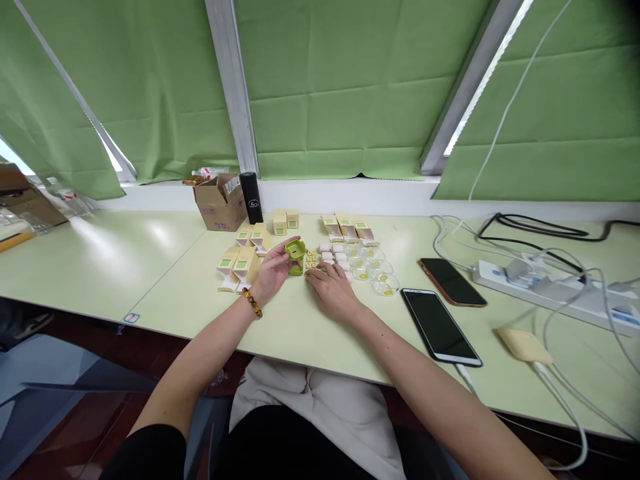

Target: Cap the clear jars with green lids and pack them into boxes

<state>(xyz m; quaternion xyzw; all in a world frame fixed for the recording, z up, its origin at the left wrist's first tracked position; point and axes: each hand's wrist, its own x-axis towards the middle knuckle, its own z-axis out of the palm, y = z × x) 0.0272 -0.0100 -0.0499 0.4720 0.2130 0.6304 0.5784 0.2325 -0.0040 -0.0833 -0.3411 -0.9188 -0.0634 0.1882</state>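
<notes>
My left hand (271, 273) grips a small green square box (296, 250), its hollow side tipped up toward me. Below it, another green part (296, 269) shows, partly covered by the fingers. My right hand (334, 290) lies low over the table with its fingers curled down beside a cluster of tiny yellow pieces (311, 257). Whatever its fingertips pinch is too small to make out. Just beyond that hand sit rows of small pale pink pieces (325, 248). Clear plastic cases with yellow spots (373, 267) stand to their right.
Opened cream cartons (245, 263) stand left of my hands, and more cartons (347, 227) behind. A cardboard box (220, 203) and black bottle (251, 198) are at the back. To the right lie two phones (440, 325), a power strip (550, 293) and tangled cables.
</notes>
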